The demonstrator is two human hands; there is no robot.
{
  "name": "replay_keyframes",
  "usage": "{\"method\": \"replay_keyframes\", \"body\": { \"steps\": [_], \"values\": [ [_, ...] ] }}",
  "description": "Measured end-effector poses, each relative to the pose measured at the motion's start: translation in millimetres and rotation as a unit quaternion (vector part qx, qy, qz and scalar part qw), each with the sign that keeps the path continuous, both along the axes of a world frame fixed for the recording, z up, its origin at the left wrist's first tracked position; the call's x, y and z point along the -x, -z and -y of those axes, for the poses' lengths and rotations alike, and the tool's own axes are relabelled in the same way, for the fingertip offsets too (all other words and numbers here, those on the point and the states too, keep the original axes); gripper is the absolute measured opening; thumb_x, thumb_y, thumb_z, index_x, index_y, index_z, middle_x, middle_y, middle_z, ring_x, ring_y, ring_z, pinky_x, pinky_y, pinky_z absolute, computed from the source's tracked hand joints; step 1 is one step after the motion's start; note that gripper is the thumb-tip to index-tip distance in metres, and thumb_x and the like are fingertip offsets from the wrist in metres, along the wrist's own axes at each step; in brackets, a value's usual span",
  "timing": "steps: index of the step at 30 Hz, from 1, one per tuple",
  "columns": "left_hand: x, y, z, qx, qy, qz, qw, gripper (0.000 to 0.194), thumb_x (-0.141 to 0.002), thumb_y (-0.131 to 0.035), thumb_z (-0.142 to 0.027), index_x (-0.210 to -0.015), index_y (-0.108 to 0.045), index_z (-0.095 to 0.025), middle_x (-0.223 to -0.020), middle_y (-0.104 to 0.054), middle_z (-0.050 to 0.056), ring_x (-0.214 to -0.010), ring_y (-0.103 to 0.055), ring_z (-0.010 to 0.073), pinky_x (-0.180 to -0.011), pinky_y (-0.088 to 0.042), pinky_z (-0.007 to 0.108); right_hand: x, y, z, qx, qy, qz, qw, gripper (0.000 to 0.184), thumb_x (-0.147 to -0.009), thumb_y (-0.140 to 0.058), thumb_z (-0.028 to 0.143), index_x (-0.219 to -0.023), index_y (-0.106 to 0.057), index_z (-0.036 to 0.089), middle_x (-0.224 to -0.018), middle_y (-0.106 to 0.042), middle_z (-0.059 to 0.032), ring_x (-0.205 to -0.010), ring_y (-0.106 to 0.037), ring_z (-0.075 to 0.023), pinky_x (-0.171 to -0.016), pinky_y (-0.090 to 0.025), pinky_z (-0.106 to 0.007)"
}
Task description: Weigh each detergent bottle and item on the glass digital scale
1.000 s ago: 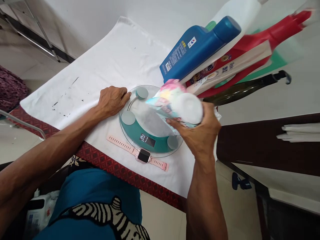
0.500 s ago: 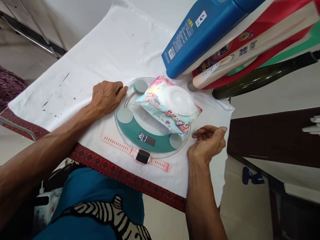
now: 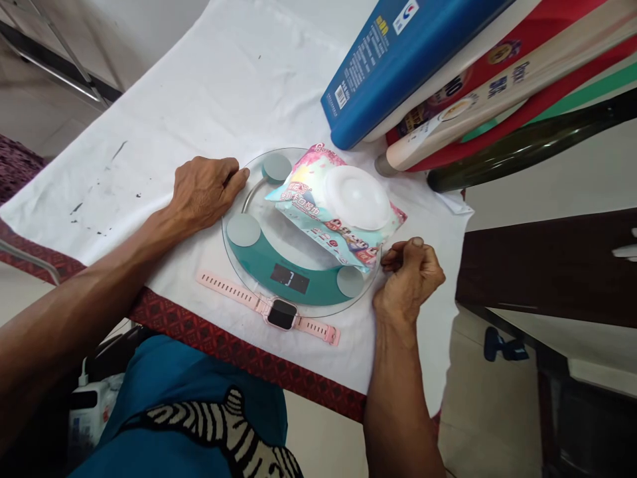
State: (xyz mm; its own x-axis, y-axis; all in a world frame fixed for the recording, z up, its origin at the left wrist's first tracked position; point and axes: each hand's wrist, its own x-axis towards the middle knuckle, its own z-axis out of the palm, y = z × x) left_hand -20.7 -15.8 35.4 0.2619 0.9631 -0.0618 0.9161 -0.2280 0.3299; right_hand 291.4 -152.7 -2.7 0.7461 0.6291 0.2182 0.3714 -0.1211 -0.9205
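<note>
A round glass scale [image 3: 247,265] with a green band and a dark display lies on the white cloth. On its glass sits a pack of wet wipes [image 3: 303,216], pastel coloured, with a white lid on top. My left hand [image 3: 206,191] rests as a loose fist at the scale's left edge, thumb close to the rim. At the right edge my right hand [image 3: 411,275] lies with fingers curled and the thumb folded over them; I see nothing in it. A pink smartwatch [image 3: 281,313] is stretched out along the near side of the scale.
Behind the wipes stand a blue bottle [image 3: 378,60], red and cream packages [image 3: 462,99] and a dark green glass bottle [image 3: 527,139]. The white cloth [image 3: 164,119] covers the table, whose dark red patterned edge [image 3: 239,352] faces me. Slippers [image 3: 503,345] lie on the floor.
The scale's display now shows different, fewer marks. My right thumb has drawn in over the curled fingers. The view has shifted slightly; the wipes and watch keep their places.
</note>
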Motion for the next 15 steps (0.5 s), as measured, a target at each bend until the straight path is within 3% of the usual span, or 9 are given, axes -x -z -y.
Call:
{"method": "replay_keyframes", "body": {
  "steps": [6,15],
  "values": [
    [-1.0,-0.8,1.1,0.0,0.001,0.01,1.0,0.042,-0.109,-0.038,-0.047,-0.084,-0.062,-0.022,-0.07,-0.052,0.005,-0.072,-0.05,0.0214,-0.07,-0.025,0.038,0.0,1.3,-0.3,-0.009,-0.002,-0.006,1.0,0.052,-0.087,-0.066,0.071,-0.071,-0.058,0.022,-0.061,-0.053,0.0032,-0.057,-0.048,-0.0123,-0.055,-0.033,-0.028],
    [-1.3,-3.1,2.0,-0.001,0.006,-0.016,1.0,0.044,-0.11,-0.036,-0.047,-0.089,-0.065,-0.022,-0.073,-0.058,0.005,-0.075,-0.054,0.0213,-0.069,-0.03,0.037,1.2,0.9,1.0,-0.011,-0.009,-0.008,1.0,0.055,-0.084,-0.071,0.073,-0.072,-0.055,0.022,-0.066,-0.053,0.0032,-0.059,-0.048,-0.0127,-0.056,-0.035,-0.029]
  ]
}}
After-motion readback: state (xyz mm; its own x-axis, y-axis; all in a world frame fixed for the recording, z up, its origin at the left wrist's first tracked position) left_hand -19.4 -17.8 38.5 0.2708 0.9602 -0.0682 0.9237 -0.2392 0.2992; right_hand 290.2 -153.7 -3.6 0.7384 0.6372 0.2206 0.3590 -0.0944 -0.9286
